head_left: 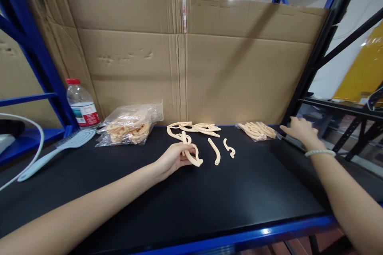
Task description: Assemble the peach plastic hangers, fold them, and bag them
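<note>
My left hand is closed around cream-coloured curved strips, lifted just above the black tabletop. They look like wooden or plastic pieces; the material is unclear. Behind it lies a loose pile of similar curved strips. To the right of the hand rest a single bent strip and a small S-shaped piece. My right hand is off at the table's right edge, by the dark frame post, thumb and fingers apart. I see nothing held in it, though part of its grip side is hidden.
Clear bags of cream pieces are stacked at the left, and another bag lies at the right. A water bottle and a pale blue hairbrush are far left, near a white cable. Cardboard walls the back.
</note>
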